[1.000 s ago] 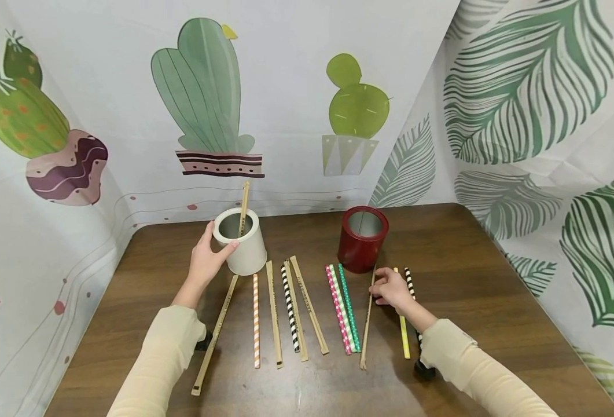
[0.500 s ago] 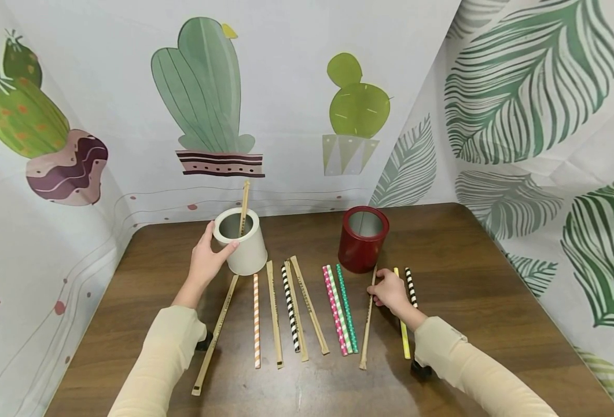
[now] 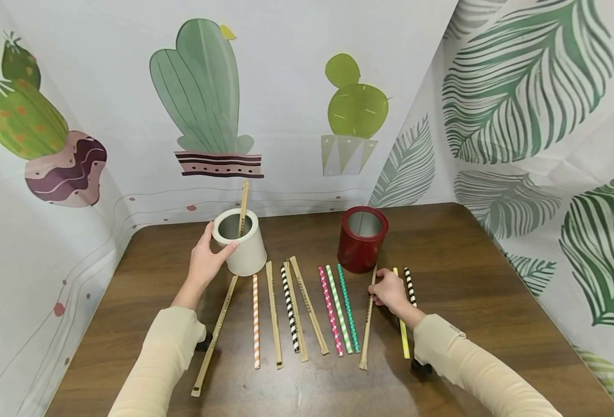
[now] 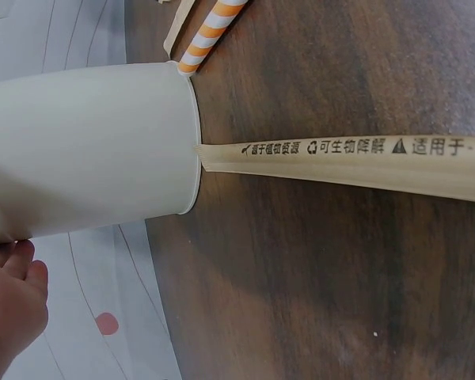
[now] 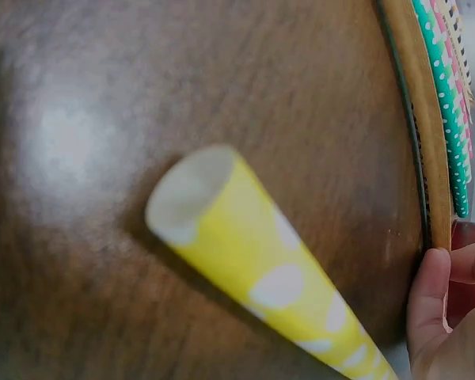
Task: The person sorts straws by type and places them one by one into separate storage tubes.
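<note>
My left hand (image 3: 208, 260) grips the white can (image 3: 249, 252) near its rim, thumb in front and fingers on the far left side. A paper-wrapped straw (image 3: 243, 202) leans upright inside that can. In the right wrist view, my right hand (image 5: 455, 317) pinches the end of another wrapped straw (image 5: 429, 119), which lies on the table just in front of the red can (image 3: 361, 246). Left of it lie a teal dotted straw (image 3: 348, 307), a green-and-white straw (image 3: 340, 307) and a pink dotted straw (image 3: 330, 310). A yellow straw (image 5: 281, 277) lies below my right wrist.
Between the cans lie several wrapped straws (image 3: 309, 304) and a black-striped straw (image 3: 290, 307). An orange-striped straw (image 3: 256, 324) and a wrapped straw (image 3: 215, 336) lie before the white can. Another black-striped straw (image 3: 410, 284) is partly under my right forearm. A patterned cloth stands behind the table (image 3: 296, 394).
The pink, green and teal straws have spread apart, the pink one shifting left. My right hand has moved slightly, still on the wrapped straw. My left hand stays on the white can.
</note>
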`<action>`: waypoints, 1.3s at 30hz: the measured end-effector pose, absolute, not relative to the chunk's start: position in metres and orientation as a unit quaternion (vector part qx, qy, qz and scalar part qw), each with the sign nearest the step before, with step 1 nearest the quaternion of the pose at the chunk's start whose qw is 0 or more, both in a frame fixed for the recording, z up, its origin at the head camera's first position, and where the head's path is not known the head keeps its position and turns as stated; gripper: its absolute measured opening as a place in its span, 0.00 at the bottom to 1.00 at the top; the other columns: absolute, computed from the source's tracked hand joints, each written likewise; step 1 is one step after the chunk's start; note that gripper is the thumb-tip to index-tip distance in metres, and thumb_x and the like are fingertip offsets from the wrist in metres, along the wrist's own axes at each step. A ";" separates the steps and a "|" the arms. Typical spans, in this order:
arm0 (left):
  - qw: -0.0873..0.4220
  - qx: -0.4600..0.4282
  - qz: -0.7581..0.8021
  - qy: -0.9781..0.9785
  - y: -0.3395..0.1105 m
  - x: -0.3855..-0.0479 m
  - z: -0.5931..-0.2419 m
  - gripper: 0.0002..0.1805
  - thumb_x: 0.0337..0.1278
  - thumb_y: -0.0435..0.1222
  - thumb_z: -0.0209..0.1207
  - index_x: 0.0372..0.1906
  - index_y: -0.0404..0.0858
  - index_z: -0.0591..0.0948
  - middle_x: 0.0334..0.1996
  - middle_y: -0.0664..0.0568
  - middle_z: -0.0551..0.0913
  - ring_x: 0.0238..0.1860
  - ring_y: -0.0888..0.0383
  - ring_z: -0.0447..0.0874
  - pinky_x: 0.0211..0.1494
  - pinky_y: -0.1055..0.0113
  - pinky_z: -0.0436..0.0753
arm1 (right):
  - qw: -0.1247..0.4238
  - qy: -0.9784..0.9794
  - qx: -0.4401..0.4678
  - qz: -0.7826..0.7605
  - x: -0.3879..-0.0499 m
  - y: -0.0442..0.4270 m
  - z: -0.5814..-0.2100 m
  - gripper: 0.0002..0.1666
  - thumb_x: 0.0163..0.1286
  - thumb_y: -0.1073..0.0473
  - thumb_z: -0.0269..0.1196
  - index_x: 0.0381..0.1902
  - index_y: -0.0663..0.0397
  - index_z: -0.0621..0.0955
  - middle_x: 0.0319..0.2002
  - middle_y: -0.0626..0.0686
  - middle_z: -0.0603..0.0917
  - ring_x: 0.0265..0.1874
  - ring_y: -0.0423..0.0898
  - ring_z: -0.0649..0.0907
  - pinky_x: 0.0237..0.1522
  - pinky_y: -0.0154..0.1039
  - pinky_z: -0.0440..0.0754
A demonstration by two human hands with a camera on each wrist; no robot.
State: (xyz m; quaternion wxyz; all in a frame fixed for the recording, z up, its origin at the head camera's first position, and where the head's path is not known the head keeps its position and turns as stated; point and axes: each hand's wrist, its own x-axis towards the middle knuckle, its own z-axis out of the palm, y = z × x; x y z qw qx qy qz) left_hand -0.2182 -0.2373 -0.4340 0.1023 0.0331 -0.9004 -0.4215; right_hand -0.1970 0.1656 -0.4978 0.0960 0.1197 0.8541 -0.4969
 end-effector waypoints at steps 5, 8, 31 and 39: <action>0.100 0.032 -0.422 -0.901 -0.237 -0.219 -0.435 0.50 0.45 0.54 0.59 0.69 0.41 0.48 0.68 0.43 0.51 0.67 0.44 0.49 0.66 0.48 0.55 | 0.099 0.850 0.126 -0.502 -0.198 0.167 -0.500 0.27 0.49 0.71 0.56 0.51 0.68 0.68 0.12 0.53 0.77 0.08 0.40 0.75 0.13 0.35 0.78; 0.101 0.031 -0.422 -0.900 -0.237 -0.219 -0.435 0.49 0.45 0.54 0.59 0.69 0.40 0.48 0.68 0.43 0.51 0.67 0.45 0.50 0.66 0.48 0.55 | 0.102 0.846 0.130 -0.508 -0.198 0.167 -0.500 0.26 0.50 0.71 0.56 0.50 0.67 0.68 0.12 0.52 0.76 0.07 0.39 0.74 0.13 0.35 0.77; 0.108 0.027 -0.422 -0.899 -0.237 -0.218 -0.434 0.49 0.45 0.53 0.59 0.69 0.41 0.49 0.68 0.43 0.52 0.67 0.44 0.51 0.66 0.49 0.56 | 0.192 0.714 0.097 -0.666 -0.171 0.173 -0.472 0.32 0.53 0.72 0.53 0.57 0.75 0.61 0.18 0.45 0.77 0.13 0.34 0.74 0.17 0.26 0.76; 0.103 0.028 -0.422 -0.900 -0.237 -0.218 -0.434 0.49 0.46 0.54 0.59 0.69 0.41 0.48 0.68 0.43 0.51 0.67 0.44 0.50 0.66 0.48 0.55 | 0.223 0.669 0.046 -0.707 -0.167 0.164 -0.456 0.28 0.54 0.71 0.52 0.54 0.77 0.63 0.19 0.45 0.76 0.14 0.34 0.74 0.19 0.26 0.76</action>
